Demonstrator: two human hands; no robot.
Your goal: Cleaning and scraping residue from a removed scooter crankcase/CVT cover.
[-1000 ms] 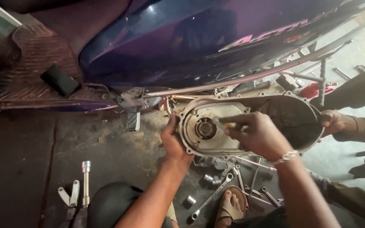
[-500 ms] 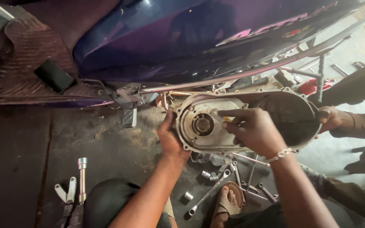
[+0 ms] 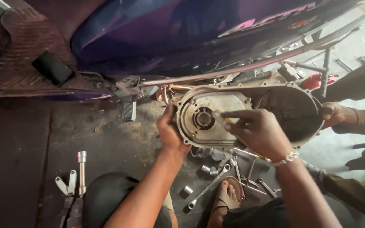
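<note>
Fingertips of the right hand (image 3: 258, 133) pinch a slim yellow-handled tool (image 3: 224, 120) pointing leftward at the round hub (image 3: 203, 118) just beyond its tip in the open engine casing (image 3: 216, 126), whose near-left rim the left hand (image 3: 170, 133) grips.

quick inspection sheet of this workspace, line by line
surface: dusty, stained concrete floor.
job's things: open metal engine case on a blue scooter.
clutter: spanners, sockets and a T-handle wrench on the floor.
grippers: left hand grips the case's edge; right hand holds a small tool, too unclear to name, at the centre hub.
cables: nothing seen.
surroundings: another person's hand on the case's far end; sandalled foot.
</note>
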